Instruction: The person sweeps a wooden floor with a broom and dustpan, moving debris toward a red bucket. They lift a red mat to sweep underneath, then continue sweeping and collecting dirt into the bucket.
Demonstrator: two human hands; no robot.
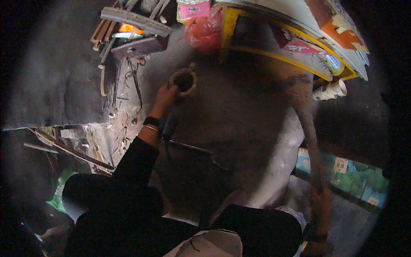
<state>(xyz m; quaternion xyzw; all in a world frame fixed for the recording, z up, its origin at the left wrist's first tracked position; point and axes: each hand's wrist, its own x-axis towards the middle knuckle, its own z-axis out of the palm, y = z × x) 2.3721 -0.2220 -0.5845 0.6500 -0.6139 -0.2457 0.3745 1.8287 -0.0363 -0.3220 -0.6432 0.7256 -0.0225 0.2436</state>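
My left hand (167, 95) reaches up to a round, light-rimmed object (194, 79) with a dark hollow centre; fingers and thumb grip its near left rim. Whether it is a ring or an open pot I cannot tell. It is over a dark, dusty surface (237, 106). At the far right, my right hand (321, 199) is closed on the lower end of a long wooden-looking handle (309, 128). The handle points away from me and widens at its blurred upper end, whose kind is unclear. The two hands are far apart.
A yellow-framed case (257, 55), a red plastic bag (204, 32) and stacked paper cups (330, 91) lie at the far side. Wooden sticks (135, 19) and black cables (136, 86) are at the left. A printed green-blue box (356, 176) stands at right.
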